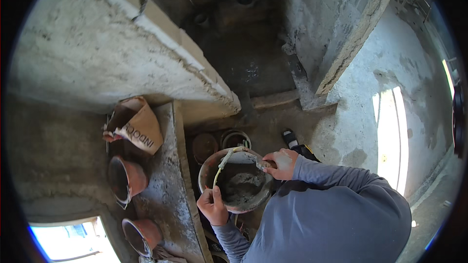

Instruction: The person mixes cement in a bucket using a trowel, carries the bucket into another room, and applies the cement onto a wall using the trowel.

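Observation:
A round reddish bucket (206, 173) with wet grey mortar (243, 187) inside stands in front of me. My left hand (213, 207) is closed on the bucket's pale yellow handle (218, 173), at the bucket's left side. Over the far right rim, my right hand (282, 162) grips a trowel by its handle. The trowel's grey, mortar-smeared blade (248, 158) reaches left across the bucket's far side. My fingers cover most of the trowel's handle.
On a plank bench (168, 175) at left lie a torn brown paper sack (144, 129) and two orange buckets (134, 178). Another bucket (236, 139) stands just beyond mine. Rough plastered walls (112, 48) rise ahead left and right, with a low step (275, 99) between them.

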A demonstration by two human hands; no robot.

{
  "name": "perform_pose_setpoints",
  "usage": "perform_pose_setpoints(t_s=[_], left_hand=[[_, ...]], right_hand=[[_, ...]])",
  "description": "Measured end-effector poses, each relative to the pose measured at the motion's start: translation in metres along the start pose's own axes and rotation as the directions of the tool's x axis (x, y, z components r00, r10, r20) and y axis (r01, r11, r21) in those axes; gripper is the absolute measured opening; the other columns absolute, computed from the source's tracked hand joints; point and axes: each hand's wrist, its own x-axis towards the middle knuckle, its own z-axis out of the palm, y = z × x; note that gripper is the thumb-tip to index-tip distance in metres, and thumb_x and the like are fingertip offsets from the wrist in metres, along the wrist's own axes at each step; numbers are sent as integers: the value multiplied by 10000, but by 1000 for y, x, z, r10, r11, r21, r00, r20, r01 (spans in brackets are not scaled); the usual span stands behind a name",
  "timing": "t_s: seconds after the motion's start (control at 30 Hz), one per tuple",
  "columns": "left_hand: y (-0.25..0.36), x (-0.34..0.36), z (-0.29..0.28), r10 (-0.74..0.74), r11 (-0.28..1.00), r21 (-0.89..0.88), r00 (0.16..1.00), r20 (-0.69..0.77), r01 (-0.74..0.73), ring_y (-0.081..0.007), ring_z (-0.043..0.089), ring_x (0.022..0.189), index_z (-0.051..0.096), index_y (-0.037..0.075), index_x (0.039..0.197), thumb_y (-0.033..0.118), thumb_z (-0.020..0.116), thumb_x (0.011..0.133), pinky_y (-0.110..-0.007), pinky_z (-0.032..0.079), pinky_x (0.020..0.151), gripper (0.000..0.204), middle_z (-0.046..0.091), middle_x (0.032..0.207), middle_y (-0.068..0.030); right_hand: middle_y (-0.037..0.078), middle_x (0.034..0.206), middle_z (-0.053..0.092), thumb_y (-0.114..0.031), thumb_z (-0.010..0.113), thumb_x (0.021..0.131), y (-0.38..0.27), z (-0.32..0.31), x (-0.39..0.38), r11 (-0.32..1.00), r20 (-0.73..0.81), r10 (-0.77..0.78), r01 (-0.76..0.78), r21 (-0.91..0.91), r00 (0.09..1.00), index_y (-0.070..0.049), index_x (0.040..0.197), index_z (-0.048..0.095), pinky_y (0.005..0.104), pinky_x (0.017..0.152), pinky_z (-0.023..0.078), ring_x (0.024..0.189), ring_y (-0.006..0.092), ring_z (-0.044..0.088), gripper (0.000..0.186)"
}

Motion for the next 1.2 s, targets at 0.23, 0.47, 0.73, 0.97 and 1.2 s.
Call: perform_pose_setpoints(t_s=[0.23,0.47,0.73,0.97,1.2], left_hand=[[42,104,121,17,1000,20,996,82,-19,-44,356,476,484,51,622,170,628,1011,-272,227,460,431,434,529,38],[92,201,215,42,976,-212,998,-55,-53,-52,307,439,431,90,629,178,594,1036,-267,238,433,448,376,511,37],[160,336,309,93,953,-273,985,-143,-130,-45,349,474,447,66,630,182,607,1030,-249,246,455,446,411,538,30],[181,501,404,149,980,-120,984,-96,-160,-21,350,464,470,96,611,165,636,1012,-248,223,432,439,409,545,63],[134,651,460,55,997,-62,998,3,-55,-71,327,568,494,-11,644,181,668,971,-351,269,484,418,370,560,-5]], right_hand=[[191,1002,739,-404,660,908,80,-98,45,995,-155,36,-20,100,987,-79,1190,706,454,926,529,998,395,689,433],[211,982,728,-342,684,902,106,-241,94,982,-301,-8,63,176,954,-64,1217,668,453,869,542,947,411,694,420],[188,976,731,-278,717,891,128,-355,181,962,-462,-126,223,160,878,-59,1233,646,422,819,557,905,374,711,412],[196,962,732,-298,732,869,141,-439,300,986,-526,-144,165,-9,838,-78,1217,660,472,795,561,877,421,699,418],[216,991,727,-342,753,841,152,-536,446,1000,-333,-10,11,1,943,-87,1165,707,483,841,557,939,423,692,415]])
